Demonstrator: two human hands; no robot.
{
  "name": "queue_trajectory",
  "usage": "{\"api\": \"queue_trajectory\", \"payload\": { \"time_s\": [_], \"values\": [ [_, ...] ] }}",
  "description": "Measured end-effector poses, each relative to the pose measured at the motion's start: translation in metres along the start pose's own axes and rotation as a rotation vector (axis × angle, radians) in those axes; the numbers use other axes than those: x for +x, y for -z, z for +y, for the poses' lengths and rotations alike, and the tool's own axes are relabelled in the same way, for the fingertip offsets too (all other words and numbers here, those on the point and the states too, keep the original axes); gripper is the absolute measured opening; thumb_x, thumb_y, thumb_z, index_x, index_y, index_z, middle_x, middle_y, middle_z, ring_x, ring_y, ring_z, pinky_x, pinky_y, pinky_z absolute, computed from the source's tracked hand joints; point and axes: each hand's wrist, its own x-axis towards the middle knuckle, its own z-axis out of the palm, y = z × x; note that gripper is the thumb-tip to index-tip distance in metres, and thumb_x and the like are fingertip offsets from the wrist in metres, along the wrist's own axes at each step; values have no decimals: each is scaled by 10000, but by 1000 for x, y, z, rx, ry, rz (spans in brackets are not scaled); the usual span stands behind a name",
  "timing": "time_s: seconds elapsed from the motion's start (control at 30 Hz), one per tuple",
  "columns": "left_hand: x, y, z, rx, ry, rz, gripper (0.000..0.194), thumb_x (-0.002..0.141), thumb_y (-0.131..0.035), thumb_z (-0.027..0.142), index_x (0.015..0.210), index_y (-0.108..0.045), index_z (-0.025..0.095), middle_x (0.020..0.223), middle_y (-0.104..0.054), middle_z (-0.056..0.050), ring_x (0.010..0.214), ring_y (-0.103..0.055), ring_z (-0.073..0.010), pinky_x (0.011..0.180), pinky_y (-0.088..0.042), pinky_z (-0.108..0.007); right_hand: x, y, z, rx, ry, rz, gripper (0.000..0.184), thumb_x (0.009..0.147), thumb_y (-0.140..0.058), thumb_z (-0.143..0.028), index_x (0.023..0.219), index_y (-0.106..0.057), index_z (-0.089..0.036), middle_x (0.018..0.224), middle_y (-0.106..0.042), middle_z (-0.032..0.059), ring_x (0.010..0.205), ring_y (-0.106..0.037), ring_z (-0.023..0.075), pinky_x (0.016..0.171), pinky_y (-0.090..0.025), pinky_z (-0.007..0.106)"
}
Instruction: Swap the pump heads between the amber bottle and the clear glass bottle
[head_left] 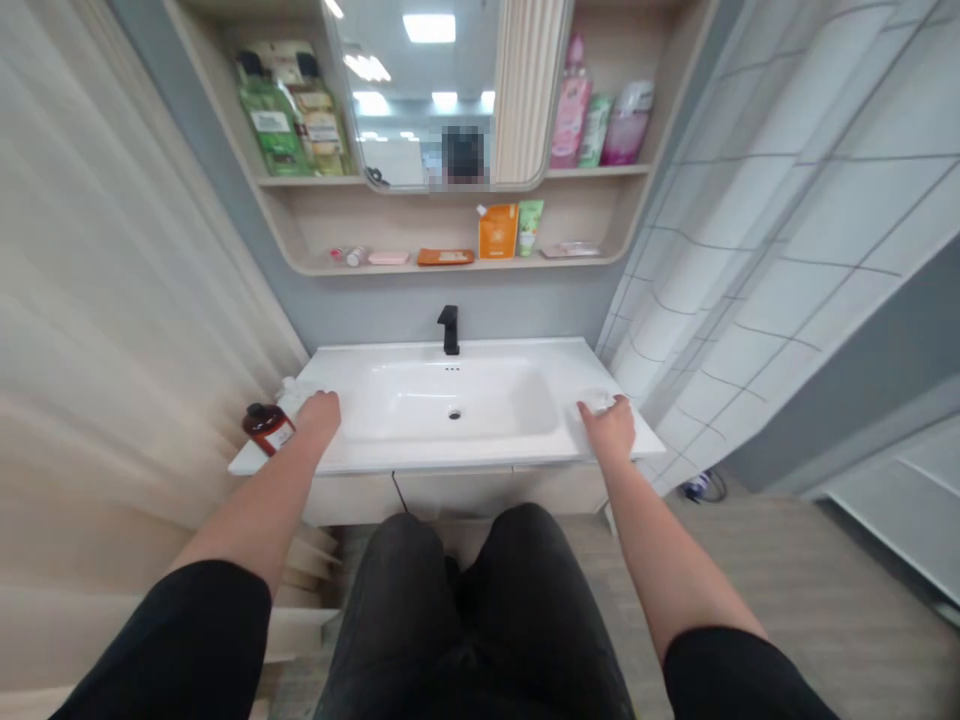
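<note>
On the left end of the white countertop, my left hand (321,412) is closed, its fingers curled away from view. A whitish item (292,396) lies against its left side; I cannot make out its kind or whether the hand grips it. Close to that wrist is a brown bottle (268,428) with a black cap and white label. At the counter's right end, my right hand (611,428) has thumb and fingers around a small clear, whitish object (596,400), too blurred to name. Between the hands lies the white sink basin (510,405).
A black faucet (449,330) rises behind the basin. Above it hangs a mirror cabinet (457,268) holding green bottles (276,125), pink bottles (571,110) and an orange pouch (498,231). Curtains flank the counter, a beige one (135,300) left and a checked one (720,240) right.
</note>
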Motion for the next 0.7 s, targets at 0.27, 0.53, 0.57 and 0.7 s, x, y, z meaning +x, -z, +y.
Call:
{"api": "queue_trajectory", "payload": {
  "time_s": [0.27,0.53,0.57,0.7],
  "values": [
    [-75,6,23,16,-118,250,345,972,-566,284,1218,-746,120,1332,-698,-303,1325,-591,-469,1096,-488,-610,3,-1,3,-25,4,-4,852,883,-781,-654,1496,-526,-121,1354,-714,289,1284,-671,459,1101,-522,536],
    [-190,1,24,-191,21,400,279,1033,-586,344,1210,-754,209,1291,-750,-180,1278,-654,-431,1157,-457,-581,3,-2,6,-3,-2,7,926,829,-812,-660,1522,-509,-126,1388,-689,289,1309,-649,470,1129,-507,561],
    [-188,5,14,-197,50,421,288,1029,-594,346,1229,-746,205,1301,-742,-186,1288,-651,-438,1153,-465,-586,3,-2,7,6,0,11,923,824,-814,-657,1518,-514,-128,1393,-687,289,1311,-647,469,1131,-507,562],
    [-158,28,-32,-204,224,606,522,996,-679,431,1430,-634,144,1442,-655,-250,1397,-596,-477,1195,-472,-620,2,-1,7,45,11,13,934,824,-815,-658,1530,-499,-135,1410,-673,285,1321,-635,464,1137,-504,566]
  ]
}}
